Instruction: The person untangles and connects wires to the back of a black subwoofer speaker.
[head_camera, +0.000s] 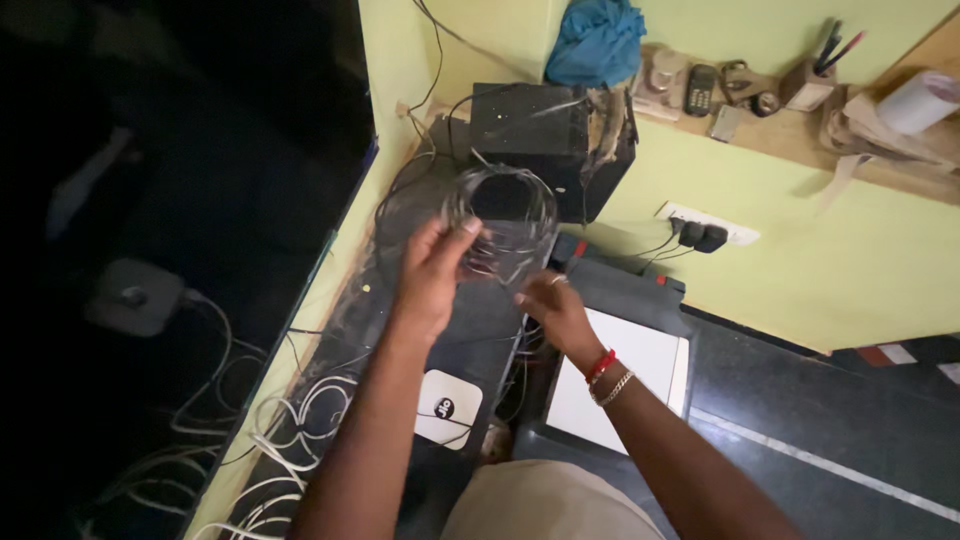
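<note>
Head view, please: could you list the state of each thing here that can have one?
Wire coil: looped, held up off the surface.
Left hand: fingers closed on the coil's left edge.
Right hand: at the coil's lower strands; grip unclear.
Plugs: seated in the wall socket.
Blue cloth: bunched on top of the black box.
White cables: loose, tangled.
Pens: upright in a holder.

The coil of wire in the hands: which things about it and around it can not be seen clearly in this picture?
- Head view: coil of wire is blurred; its strands and loose ends cannot be counted.
- Left hand: palm side is turned away, so the grip is hidden.
- Right hand: fingertips are blurred among the wires.
- Small things on the shelf are too small to identify.
- Left part of the picture is too dark.
</note>
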